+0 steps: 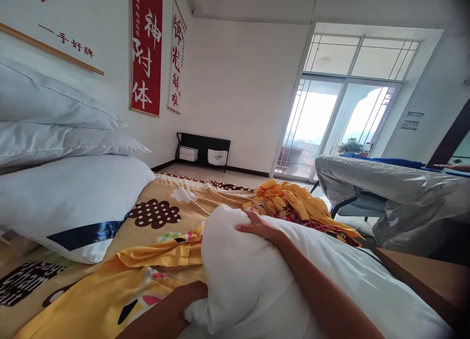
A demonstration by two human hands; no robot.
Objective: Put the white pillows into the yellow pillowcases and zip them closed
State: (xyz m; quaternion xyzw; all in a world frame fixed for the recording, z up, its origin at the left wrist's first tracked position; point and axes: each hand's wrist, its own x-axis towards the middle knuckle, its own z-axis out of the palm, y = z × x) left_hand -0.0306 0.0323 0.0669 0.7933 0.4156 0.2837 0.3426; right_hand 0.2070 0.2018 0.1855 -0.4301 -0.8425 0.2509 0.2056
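Observation:
A large white pillow [253,275] lies in front of me on the bed, over a yellow patterned bedsheet [161,221]. My right hand [257,225] rests on top of the pillow with its fingers curled over the upper edge, gripping it. My left hand [191,296] is low at the pillow's near corner; its fingers are tucked under the white fabric and mostly hidden, closed on that corner.
Three white pillows [73,192] are stacked at the left against the wall. A crumpled yellow cloth [290,202] lies beyond the pillow. At the right sit a grey covered object [396,202] and a wooden edge [426,275]. Balcony doors [330,128] stand at the back.

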